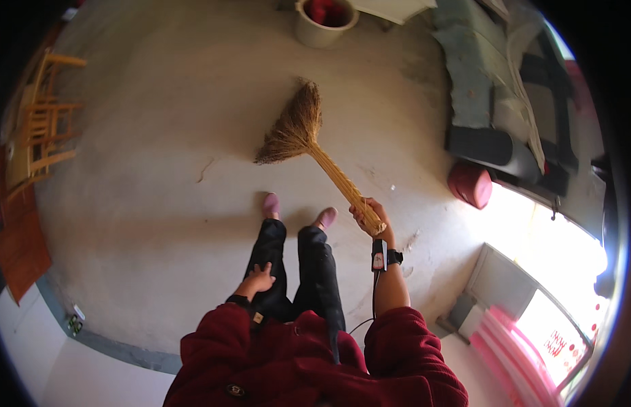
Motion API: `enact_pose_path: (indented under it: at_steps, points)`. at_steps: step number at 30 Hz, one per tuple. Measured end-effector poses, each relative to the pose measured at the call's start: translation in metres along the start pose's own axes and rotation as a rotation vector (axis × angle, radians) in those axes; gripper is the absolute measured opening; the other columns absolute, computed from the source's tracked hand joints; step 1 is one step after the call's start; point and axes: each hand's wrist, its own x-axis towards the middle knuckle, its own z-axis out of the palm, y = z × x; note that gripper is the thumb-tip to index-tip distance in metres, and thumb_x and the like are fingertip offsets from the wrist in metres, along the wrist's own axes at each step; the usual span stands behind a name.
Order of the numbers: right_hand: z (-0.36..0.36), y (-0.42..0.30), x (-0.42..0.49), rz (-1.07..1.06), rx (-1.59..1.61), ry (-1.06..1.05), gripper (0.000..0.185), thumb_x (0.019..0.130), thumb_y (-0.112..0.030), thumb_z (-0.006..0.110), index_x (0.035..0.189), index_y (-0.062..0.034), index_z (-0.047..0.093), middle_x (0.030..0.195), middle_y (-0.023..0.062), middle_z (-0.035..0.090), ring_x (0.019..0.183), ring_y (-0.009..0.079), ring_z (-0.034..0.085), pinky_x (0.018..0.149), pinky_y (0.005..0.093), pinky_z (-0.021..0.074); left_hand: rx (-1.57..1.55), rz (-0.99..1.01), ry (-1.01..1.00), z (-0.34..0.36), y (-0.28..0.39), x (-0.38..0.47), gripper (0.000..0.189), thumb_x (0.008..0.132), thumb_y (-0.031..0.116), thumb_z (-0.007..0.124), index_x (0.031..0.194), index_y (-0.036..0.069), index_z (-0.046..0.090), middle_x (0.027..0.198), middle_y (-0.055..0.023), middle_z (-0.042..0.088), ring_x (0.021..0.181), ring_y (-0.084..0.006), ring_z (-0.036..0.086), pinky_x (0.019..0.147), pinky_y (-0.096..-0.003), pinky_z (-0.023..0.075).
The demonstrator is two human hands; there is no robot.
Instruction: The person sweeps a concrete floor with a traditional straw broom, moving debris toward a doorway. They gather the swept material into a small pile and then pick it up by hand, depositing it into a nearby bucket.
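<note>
A straw broom (330, 162) reaches out over the concrete floor (158, 122), its fanned bristles pointing ahead and to the left. My right hand (370, 216) grips it near the end of the bound handle. A small boxed device (379, 255) with a cable is strapped at my right wrist. My left hand (259, 280) rests against my dark trousers with its fingers apart and holds nothing. Ahead of my left foot, a thin strand (207, 169) lies on the floor. Whether the bristle tips touch the floor is hard to tell.
A pale bucket (320, 33) with red cloth inside stands ahead. Wooden chairs (51, 117) line the left side. A covered sofa (478, 91) and a red round stool (469, 184) are at the right, near a bright doorway (539, 229). A pink curtain (514, 351) hangs behind right.
</note>
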Motion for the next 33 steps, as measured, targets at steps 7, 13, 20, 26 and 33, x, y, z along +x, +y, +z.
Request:
enact_pose_path:
  at_steps: [7, 13, 20, 26, 33]
  points:
    - [-0.118, 0.0, -0.105, -0.094, 0.225, 0.207, 0.033, 0.082, -0.023, 0.045, 0.103, 0.0012, 0.038, 0.079, 0.014, 0.051, 0.057, 0.0164, 0.056, 0.047, 0.0234, 0.0511, 0.197, -0.001, 0.0, -0.028, -0.002, -0.002, 0.066, 0.084, 0.038, 0.041, 0.136, 0.019, 0.006, 0.132, -0.0338, 0.012, 0.12, -0.0476, 0.022, 0.099, -0.0471, 0.0237]
    - [-0.184, 0.006, -0.165, -0.16, 0.396, 0.051, 0.033, 0.081, -0.021, 0.047, 0.105, -0.0013, 0.037, 0.08, 0.0105, 0.048, 0.06, 0.0137, 0.053, 0.048, 0.0208, 0.0489, 0.352, -0.106, 0.005, -0.054, 0.027, -0.013, 0.068, 0.084, 0.039, 0.041, 0.136, 0.016, 0.003, 0.131, -0.0346, 0.015, 0.117, -0.0471, 0.028, 0.097, -0.0456, 0.027]
    - [-0.238, 0.012, -0.194, -0.247, 0.445, 0.115, 0.034, 0.08, -0.022, 0.049, 0.104, -0.0013, 0.038, 0.079, 0.0101, 0.048, 0.058, 0.0139, 0.052, 0.047, 0.0216, 0.0486, 0.518, -0.09, 0.089, -0.074, 0.05, -0.009, 0.063, 0.084, 0.037, 0.04, 0.131, -0.001, 0.02, 0.114, -0.0293, 0.045, 0.105, -0.0394, 0.046, 0.091, -0.0429, 0.036]
    - [-0.269, 0.021, -0.204, -0.349, 0.31, 0.347, 0.032, 0.079, -0.022, 0.049, 0.099, 0.0013, 0.04, 0.074, 0.0112, 0.051, 0.056, 0.0145, 0.052, 0.044, 0.0209, 0.0459, 0.557, -0.004, 0.057, -0.086, 0.061, 0.017, 0.06, 0.083, 0.037, 0.041, 0.123, -0.007, 0.032, 0.113, -0.0279, 0.047, 0.104, -0.0398, 0.046, 0.091, -0.041, 0.0363]
    - [-0.268, 0.029, -0.2, -0.448, 0.331, 0.441, 0.027, 0.08, -0.021, 0.045, 0.095, 0.0006, 0.042, 0.069, 0.0084, 0.051, 0.052, 0.0123, 0.051, 0.044, 0.0202, 0.0447, 0.746, -0.083, 0.041, -0.126, 0.11, 0.065, 0.056, 0.084, 0.034, 0.041, 0.126, -0.001, 0.03, 0.124, -0.026, 0.038, 0.112, -0.0388, 0.041, 0.092, -0.0418, 0.0348]
